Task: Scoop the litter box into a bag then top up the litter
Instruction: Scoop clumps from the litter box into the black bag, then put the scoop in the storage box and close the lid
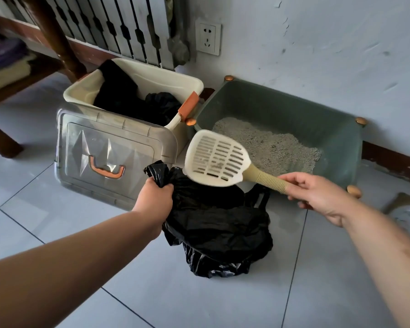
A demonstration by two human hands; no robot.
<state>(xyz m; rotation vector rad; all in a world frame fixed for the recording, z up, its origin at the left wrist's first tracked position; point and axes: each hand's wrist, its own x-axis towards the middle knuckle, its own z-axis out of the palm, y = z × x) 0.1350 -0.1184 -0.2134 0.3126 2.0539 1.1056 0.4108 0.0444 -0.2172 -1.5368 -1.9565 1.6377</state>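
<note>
A green litter box (336,136) stands against the wall with grey litter (270,145) heaped in it. On the floor in front lies a black plastic bag (213,221). My left hand (155,195) grips the bag's upper left edge. My right hand (322,197) pinches the ribbed beige handle of a cream slotted scoop (216,157). The scoop's head hangs over the bag, tilted, at the litter box's front left corner. Only specks cling to its slots.
A cream storage bin (137,74) with black bags inside stands left of the litter box, its clear lid (104,147) leaning against its front. A wall socket (208,39) is above. A wooden table leg (0,140) stands at left. Pale floor tiles surround the bag.
</note>
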